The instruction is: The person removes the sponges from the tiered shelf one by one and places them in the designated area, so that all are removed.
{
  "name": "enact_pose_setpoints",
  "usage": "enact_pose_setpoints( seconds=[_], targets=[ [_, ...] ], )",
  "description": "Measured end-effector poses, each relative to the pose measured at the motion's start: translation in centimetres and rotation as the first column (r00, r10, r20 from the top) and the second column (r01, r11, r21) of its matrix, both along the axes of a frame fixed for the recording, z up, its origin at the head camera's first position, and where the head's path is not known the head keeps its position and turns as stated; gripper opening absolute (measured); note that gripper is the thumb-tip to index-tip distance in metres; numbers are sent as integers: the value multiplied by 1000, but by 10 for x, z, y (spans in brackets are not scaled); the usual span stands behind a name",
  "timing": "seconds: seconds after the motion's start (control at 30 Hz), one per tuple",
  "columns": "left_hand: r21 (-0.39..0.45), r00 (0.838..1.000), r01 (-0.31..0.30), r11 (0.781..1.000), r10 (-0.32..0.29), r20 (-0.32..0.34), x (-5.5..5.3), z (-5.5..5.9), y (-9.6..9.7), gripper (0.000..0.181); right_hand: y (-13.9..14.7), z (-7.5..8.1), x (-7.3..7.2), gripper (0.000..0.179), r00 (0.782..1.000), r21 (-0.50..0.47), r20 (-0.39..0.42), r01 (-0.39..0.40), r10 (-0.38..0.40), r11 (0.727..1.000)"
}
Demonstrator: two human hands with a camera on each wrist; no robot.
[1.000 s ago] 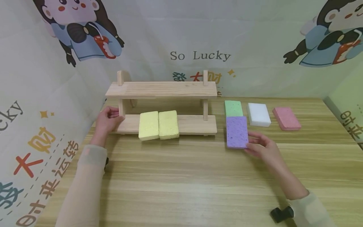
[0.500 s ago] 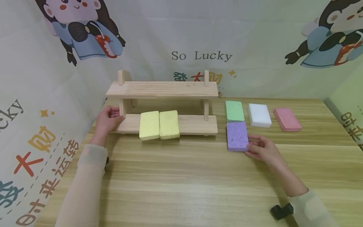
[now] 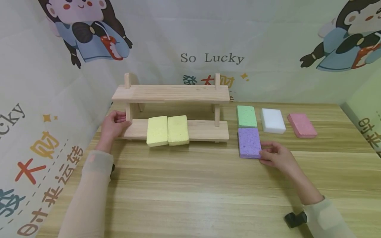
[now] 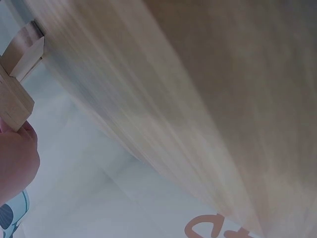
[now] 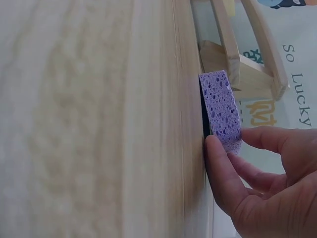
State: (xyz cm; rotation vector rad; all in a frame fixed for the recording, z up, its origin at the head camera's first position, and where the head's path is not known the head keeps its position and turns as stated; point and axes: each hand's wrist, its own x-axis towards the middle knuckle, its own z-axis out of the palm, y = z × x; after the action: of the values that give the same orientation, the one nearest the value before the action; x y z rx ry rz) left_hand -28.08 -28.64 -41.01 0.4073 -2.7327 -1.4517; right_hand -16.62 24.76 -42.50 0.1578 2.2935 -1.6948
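Observation:
My right hand (image 3: pixel 276 157) pinches a purple sponge (image 3: pixel 249 142) by its near right corner. In the right wrist view the thumb and fingers (image 5: pixel 267 139) close on one end of that sponge (image 5: pixel 220 106), and a dark strip of shadow shows along its underside, low over the table. A two-tier wooden rack (image 3: pixel 172 92) stands at the back left. My left hand (image 3: pixel 111 127) grips its left upright low down, at the lower shelf. The left wrist view catches only part of that hand (image 4: pixel 17 161) against a wooden piece of the rack (image 4: pixel 17 101).
Two yellow sponges (image 3: pixel 157 130) lie side by side on the lower shelf, overhanging its front edge. Right of the rack are a green sponge (image 3: pixel 246 116), directly behind the purple one, a white sponge (image 3: pixel 273 120) and a pink sponge (image 3: pixel 302 125). A printed cloth (image 3: pixel 268 39) hangs behind the table.
The purple sponge has come down and slightly toward me, uncovering more of the green one; it barely moves over the last half second. My left hand keeps its place on the rack.

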Motion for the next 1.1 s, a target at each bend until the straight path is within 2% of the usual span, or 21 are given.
enact_pose_setpoints(
  seconds=[0.4, 0.67, 0.93, 1.1],
  targets=[
    [4, 1000, 14, 1000, -14, -25, 1, 1, -1, 44, -1, 0, -2, 45, 999, 117, -19, -24, 26, 993],
    [15, 1000, 10, 1000, -9, -20, 0, 1, -1, 41, 1, 3, -1, 41, 997, 158, -74, 18, -6, 987],
    [-2, 999, 10, 1000, -10, -30, 0, 0, 0, 45, 0, 12, -2, 39, 992, 221, -129, 32, -3, 975],
    [-1, 1000, 5, 1000, -5, -22, 0, 0, 0, 44, -4, 17, -3, 39, 990, 227, -144, 38, -5, 973]
  ],
)
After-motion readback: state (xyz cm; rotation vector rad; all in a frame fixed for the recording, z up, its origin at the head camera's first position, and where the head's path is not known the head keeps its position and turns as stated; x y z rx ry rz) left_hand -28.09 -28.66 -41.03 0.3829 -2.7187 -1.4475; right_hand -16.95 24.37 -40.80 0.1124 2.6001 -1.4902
